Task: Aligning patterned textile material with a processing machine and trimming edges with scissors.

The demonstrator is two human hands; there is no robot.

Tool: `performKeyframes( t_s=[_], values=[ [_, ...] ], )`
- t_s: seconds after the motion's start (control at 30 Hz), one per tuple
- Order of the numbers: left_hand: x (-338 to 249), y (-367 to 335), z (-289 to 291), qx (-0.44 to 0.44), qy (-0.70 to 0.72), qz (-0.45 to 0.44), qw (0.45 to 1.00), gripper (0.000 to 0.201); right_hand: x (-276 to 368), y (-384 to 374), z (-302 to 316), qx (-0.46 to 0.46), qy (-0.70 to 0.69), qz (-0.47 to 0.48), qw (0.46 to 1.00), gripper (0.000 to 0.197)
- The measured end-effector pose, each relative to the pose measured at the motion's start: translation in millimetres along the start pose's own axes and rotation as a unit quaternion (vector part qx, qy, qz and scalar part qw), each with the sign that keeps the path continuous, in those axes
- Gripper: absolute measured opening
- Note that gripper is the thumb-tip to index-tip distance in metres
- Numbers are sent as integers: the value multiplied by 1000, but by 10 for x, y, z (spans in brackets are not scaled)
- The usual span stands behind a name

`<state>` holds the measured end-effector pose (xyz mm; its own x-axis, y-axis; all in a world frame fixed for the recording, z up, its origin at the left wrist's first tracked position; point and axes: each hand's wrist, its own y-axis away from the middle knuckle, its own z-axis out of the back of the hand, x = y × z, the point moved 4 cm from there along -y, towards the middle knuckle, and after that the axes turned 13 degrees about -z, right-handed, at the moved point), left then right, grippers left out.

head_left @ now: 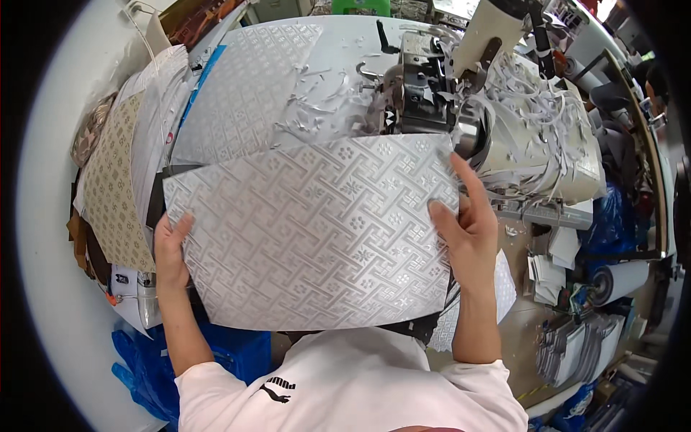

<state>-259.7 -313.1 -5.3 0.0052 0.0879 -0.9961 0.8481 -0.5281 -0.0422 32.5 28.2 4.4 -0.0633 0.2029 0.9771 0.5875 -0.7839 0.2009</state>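
The left hand (171, 252) is grasping one edge of a silver patterned sheet (317, 237); the right hand (473, 230) is gripping the opposite edge. Both thumbs are lying on top. The sheet is extending between the machine (425, 75) and the white shirt (360, 374). Pale strips (536, 126) are covering the machine's right side.

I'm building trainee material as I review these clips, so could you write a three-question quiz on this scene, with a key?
1. True or false: the left hand and the right hand both hold the near sheet.
2. Where is the machine in the picture, relative to the far sheet? A: left; B: right; C: underneath.
3. Fill in: the plastic at lower left is ____ in colour.

Key: 1 true; 2 B; 3 blue.
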Motion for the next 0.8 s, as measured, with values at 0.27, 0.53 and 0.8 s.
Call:
performKeyframes(
  t_s=[0.27,0.53,0.8],
  values=[
    [-487,-294,256,62,-23,-32,997,51,87,-118,-195,8,-45,-49,998,35],
    [-545,-414,30,24,-95,-17,995,51,65,-259,-284,-2,-40,-18,999,34],
    [-637,-275,529,-16,-9,-87,996,52,627,-178,251,-250,110,157,949,31]
  ],
)
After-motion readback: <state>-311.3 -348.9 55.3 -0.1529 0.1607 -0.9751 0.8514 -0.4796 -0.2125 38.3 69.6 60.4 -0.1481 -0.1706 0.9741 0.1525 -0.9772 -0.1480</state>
